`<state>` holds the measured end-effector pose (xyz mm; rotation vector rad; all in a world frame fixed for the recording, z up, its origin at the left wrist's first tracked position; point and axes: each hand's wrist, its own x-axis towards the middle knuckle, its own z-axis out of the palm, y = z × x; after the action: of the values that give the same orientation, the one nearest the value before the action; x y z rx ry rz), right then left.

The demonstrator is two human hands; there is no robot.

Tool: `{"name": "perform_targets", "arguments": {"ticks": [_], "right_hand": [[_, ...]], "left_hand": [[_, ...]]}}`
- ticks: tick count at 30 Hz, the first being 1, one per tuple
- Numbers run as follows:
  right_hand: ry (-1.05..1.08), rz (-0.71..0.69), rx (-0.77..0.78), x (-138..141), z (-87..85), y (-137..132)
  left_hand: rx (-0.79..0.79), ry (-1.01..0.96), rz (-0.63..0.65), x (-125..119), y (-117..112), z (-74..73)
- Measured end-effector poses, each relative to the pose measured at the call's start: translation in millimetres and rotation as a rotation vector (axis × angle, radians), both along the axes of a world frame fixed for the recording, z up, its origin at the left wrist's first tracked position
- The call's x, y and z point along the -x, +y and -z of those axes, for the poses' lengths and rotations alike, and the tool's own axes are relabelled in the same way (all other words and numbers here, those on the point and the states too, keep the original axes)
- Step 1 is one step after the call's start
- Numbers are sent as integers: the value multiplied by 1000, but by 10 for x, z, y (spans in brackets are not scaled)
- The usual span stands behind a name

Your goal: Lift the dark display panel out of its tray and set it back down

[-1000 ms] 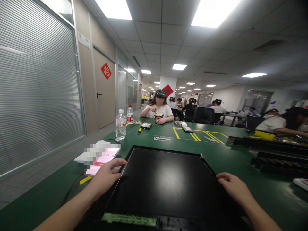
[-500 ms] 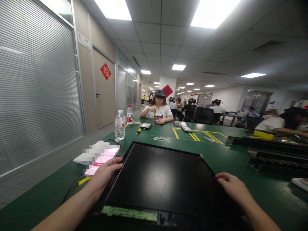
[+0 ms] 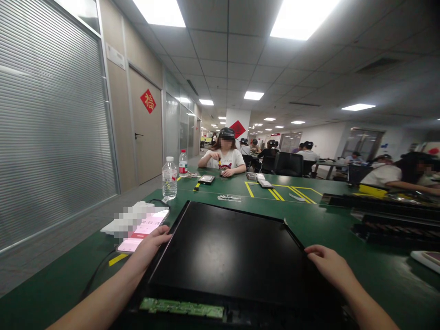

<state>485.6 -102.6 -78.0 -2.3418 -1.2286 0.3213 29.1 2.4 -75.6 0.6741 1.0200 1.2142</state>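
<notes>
A black flat display panel [image 3: 227, 252] lies before me on the green table, its dark screen reflecting a ceiling light. Along its near edge runs a narrow green circuit board [image 3: 182, 308]. My left hand [image 3: 151, 245] grips the panel's left edge, fingertips on the rim and thumb side hidden in part. On the opposite side, my right hand [image 3: 326, 263] pinches the right edge between thumb and bent fingers. A small pale tab [image 3: 285, 222] sticks up at the far right corner of the panel.
A phone [image 3: 142, 233] showing a timer lies left of the panel. Behind it stand a large water bottle [image 3: 169, 178] and a smaller bottle [image 3: 183, 164]. Hard drives [image 3: 206, 179] lie farther off, before a seated person [image 3: 225, 158]. Dark strips [image 3: 388, 229] lie to the right.
The view has shifted slightly, so the scene sits a little further left. Both hands keep their hold on the panel's edges; the panel shows no clear movement on the table.
</notes>
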Motion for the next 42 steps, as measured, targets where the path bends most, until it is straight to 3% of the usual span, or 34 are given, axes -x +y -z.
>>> {"name": "perform_targets", "arguments": {"ticks": [11, 18, 25, 32, 42], "right_hand": [[-9, -2, -20, 3, 5, -13], [-21, -17, -3, 63, -38, -31], [-39, -6, 3, 19, 4, -25], [-25, 1, 1, 35, -36, -31], [-12, 5, -19, -20, -2, 5]], "left_hand": [[-35, 21, 86, -25, -134, -51], [-65, 31, 233, -7, -175, -79], [-84, 191, 221, -8, -180, -72], [-113, 107, 293, -8, -213, -113], [-97, 138, 277, 18, -182, -66]]}}
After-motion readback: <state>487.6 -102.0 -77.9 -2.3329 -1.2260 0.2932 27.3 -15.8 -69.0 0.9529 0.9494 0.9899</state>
